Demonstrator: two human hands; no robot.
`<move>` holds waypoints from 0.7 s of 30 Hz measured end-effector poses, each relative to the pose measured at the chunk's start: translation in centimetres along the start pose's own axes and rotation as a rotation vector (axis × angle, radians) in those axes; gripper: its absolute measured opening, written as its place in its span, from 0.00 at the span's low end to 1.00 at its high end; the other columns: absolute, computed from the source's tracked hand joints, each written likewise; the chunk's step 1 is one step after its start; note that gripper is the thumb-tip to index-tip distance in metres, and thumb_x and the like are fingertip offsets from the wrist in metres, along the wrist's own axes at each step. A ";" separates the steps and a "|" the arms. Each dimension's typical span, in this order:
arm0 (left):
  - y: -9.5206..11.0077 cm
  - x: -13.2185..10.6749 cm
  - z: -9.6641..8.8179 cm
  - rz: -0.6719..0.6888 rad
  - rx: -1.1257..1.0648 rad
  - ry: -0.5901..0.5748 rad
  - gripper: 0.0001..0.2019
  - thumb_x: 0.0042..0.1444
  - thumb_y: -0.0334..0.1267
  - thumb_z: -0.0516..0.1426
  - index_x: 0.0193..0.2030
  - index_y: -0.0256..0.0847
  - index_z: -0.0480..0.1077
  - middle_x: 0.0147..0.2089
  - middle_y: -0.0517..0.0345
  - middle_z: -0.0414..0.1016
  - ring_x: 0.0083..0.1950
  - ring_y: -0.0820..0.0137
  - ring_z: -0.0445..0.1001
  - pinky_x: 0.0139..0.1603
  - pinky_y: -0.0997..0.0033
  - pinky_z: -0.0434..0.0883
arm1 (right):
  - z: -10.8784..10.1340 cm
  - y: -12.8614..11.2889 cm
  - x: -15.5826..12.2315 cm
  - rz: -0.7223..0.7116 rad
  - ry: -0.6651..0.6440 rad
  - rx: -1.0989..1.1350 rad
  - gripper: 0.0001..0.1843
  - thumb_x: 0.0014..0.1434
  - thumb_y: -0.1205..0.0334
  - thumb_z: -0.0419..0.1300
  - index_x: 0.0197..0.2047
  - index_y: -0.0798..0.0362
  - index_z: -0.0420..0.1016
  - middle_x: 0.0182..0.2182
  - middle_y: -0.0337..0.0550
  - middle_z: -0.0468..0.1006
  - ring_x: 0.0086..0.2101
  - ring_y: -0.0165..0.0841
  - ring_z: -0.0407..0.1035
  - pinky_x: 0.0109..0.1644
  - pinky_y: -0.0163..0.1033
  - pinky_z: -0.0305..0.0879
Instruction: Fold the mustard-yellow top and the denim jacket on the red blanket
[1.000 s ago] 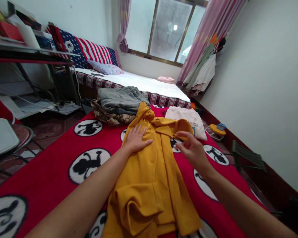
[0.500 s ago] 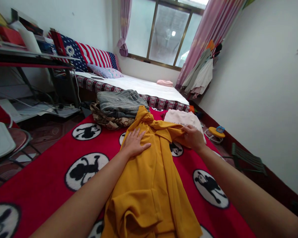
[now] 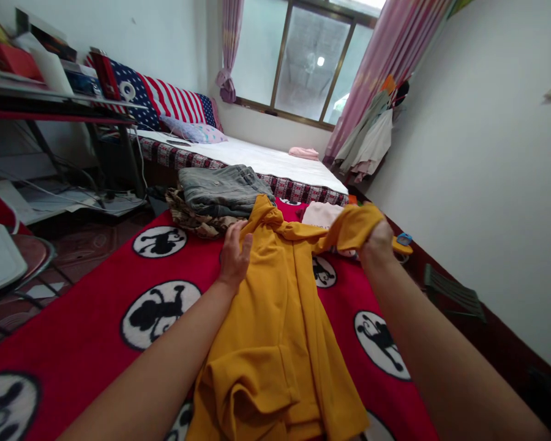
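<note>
A mustard-yellow garment (image 3: 261, 312), apparently a dress or coat, lies lengthwise on the red blanket (image 3: 96, 343) with its gathered top away from me. My right hand (image 3: 379, 236) is closed on its right sleeve and holds that sleeve raised off the blanket, stretched out to the right. At the garment's upper left edge is my left hand (image 3: 234, 257), fingers extended and thumb apart, gripping nothing. Whether its palm touches the cloth I cannot tell. The lower end of the garment is bunched in a loose fold near me.
Folded grey jeans (image 3: 224, 190) sit on a camouflage cloth (image 3: 197, 214) at the far edge. A pale pink garment (image 3: 319, 213) lies behind the raised sleeve. Beyond stands a bed (image 3: 257, 153); a desk (image 3: 59, 113) and chair (image 3: 4, 257) are left, a green folding stool (image 3: 454, 294) right.
My right hand has lifted the sleeve up and outward to the right. My left hand has slid left from lying flat on the garment's upper part to its edge.
</note>
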State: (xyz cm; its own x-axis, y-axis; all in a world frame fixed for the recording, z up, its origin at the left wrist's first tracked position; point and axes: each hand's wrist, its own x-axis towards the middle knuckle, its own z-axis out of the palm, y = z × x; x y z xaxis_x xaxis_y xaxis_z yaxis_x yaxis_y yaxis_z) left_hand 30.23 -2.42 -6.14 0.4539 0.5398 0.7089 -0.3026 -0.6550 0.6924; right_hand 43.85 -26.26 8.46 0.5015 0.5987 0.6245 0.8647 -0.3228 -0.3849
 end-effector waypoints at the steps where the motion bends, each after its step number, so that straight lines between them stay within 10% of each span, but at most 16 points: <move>1: 0.0 0.1 -0.3 0.002 -0.050 0.067 0.25 0.67 0.52 0.44 0.62 0.37 0.62 0.62 0.41 0.65 0.63 0.60 0.66 0.64 0.57 0.63 | 0.8 -1.5 0.4 0.029 0.031 0.140 0.18 0.64 0.57 0.51 0.53 0.55 0.70 0.49 0.45 0.77 0.43 0.30 0.74 0.45 0.41 0.76; 5: -0.2 0.3 -1.5 -0.014 -0.105 0.265 0.27 0.67 0.53 0.42 0.65 0.37 0.55 0.66 0.39 0.58 0.64 0.58 0.64 0.65 0.55 0.61 | 4.0 -6.5 -1.1 0.212 0.016 0.760 0.23 0.53 0.63 0.64 0.53 0.47 0.70 0.52 0.42 0.77 0.51 0.35 0.73 0.56 0.46 0.70; 9: -0.2 0.6 -1.9 -0.013 0.061 0.297 0.25 0.65 0.48 0.48 0.63 0.35 0.58 0.65 0.39 0.60 0.67 0.59 0.60 0.68 0.57 0.57 | 5.8 -6.6 -7.3 0.413 -0.032 0.574 0.14 0.52 0.58 0.63 0.43 0.52 0.75 0.43 0.48 0.79 0.44 0.39 0.75 0.50 0.46 0.72; 15: 1.3 0.3 -1.1 0.041 0.331 -0.042 0.19 0.58 0.42 0.56 0.55 0.39 0.68 0.61 0.46 0.66 0.64 0.60 0.64 0.68 0.62 0.58 | 5.0 -6.9 -16.2 0.380 -0.175 0.120 0.10 0.58 0.61 0.57 0.43 0.51 0.73 0.39 0.45 0.77 0.38 0.37 0.72 0.42 0.43 0.69; 21: 2.0 -0.1 -0.6 -0.149 0.545 -0.283 0.33 0.53 0.42 0.62 0.65 0.36 0.60 0.56 0.42 0.72 0.57 0.53 0.71 0.58 0.56 0.68 | 4.8 -8.7 -17.8 0.488 -0.336 0.017 0.25 0.54 0.64 0.61 0.56 0.51 0.67 0.35 0.43 0.77 0.31 0.36 0.71 0.36 0.41 0.67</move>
State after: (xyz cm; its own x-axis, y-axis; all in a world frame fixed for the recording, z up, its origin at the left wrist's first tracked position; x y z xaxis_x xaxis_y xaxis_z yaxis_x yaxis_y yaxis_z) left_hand 29.08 -3.50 -4.77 0.6849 0.5344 0.4954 0.2180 -0.7990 0.5605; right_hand 27.30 -30.60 -2.54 0.8020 0.5842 0.1246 0.5345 -0.6087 -0.5864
